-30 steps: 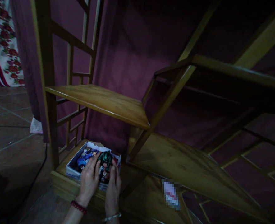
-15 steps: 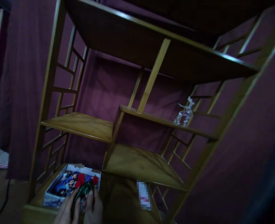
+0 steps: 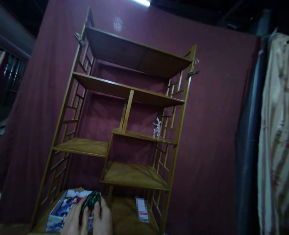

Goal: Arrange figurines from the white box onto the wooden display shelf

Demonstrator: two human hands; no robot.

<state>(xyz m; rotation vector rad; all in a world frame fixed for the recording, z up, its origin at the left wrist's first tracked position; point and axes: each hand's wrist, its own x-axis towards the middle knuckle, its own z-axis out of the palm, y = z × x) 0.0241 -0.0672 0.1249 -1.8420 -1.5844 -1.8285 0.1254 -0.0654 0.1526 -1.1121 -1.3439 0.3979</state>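
The left hand (image 3: 73, 219) and the right hand (image 3: 103, 219) are at the bottom edge of the frame, left of centre, both curled around a shiny dark green object (image 3: 92, 198) and gripping it between them. The fingers and thumbs press on it from either side (its lower part is hidden behind them, and its exact shape is hard to make out).

Just behind and to the left of the hands, in the lower left of the frame, an open box (image 3: 53, 224) with pale inner walls sits on the bottom level of a wooden shelf unit (image 3: 129, 176). Inside it lie small figures (image 3: 67, 206), mostly blue, with a bit of red near the fingers.

To the right of the hands, low in the frame, a pixelated pale item (image 3: 142, 210) lies on the same level. A clear deer figurine (image 3: 156, 130) stands upright on a shelf right of centre. A dark reddish-purple cloth (image 3: 208, 107) hangs behind the unit, and a striped curtain (image 3: 279, 137) fills the right side.
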